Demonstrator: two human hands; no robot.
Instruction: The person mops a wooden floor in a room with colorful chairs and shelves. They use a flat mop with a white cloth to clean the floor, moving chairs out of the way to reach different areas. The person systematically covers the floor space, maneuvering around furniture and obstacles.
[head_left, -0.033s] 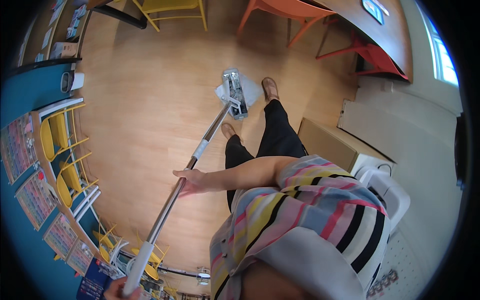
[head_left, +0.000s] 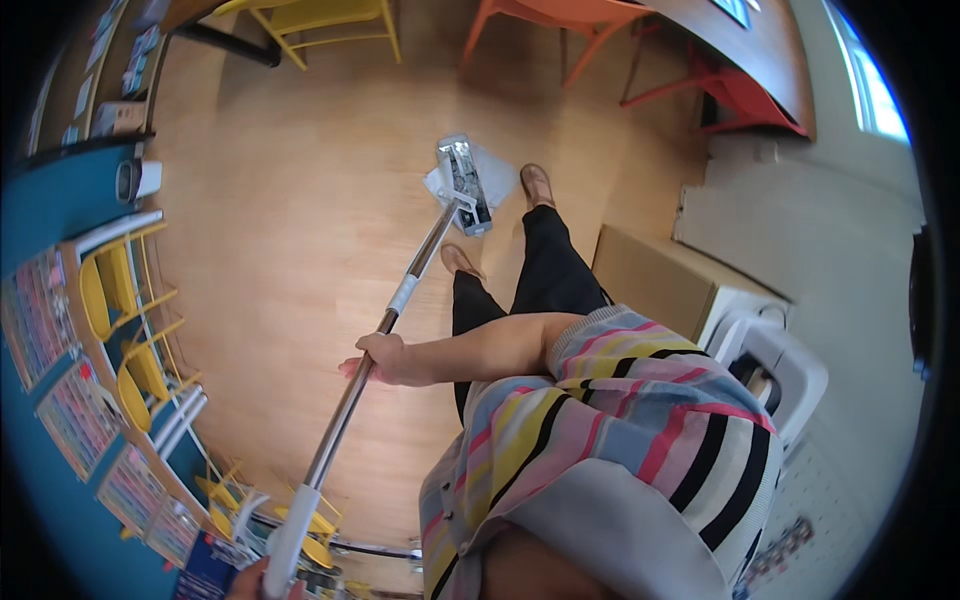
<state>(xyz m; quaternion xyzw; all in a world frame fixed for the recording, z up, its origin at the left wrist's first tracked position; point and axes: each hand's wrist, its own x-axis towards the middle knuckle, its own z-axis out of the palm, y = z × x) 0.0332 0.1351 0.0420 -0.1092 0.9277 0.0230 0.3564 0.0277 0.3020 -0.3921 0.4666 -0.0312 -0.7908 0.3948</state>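
A flat mop (head_left: 345,415) with a metal pole slants across the view from the lower left to the floor ahead of my feet. My right hand (head_left: 382,358) is closed round the middle of the pole, below its light grey joint. At the lower edge, my left hand (head_left: 252,580) grips the pale handle end; only part of it shows. The grey mop head (head_left: 466,185) lies flat on the floor, close to my shoes. A thin white cloth (head_left: 495,175) lies under it and sticks out on both sides.
Yellow chairs (head_left: 140,385) line the left wall below colourful display racks (head_left: 80,410). Another yellow chair (head_left: 330,18) and an orange chair (head_left: 550,15) stand ahead. A red chair (head_left: 750,98) is by the table (head_left: 770,60) at the right. A beige cabinet (head_left: 650,270) stands beside my right leg.
My right hand's grip has shifted, with the thumb now wrapped over the pole. The mop head stays by my feet. The view has shifted slightly.
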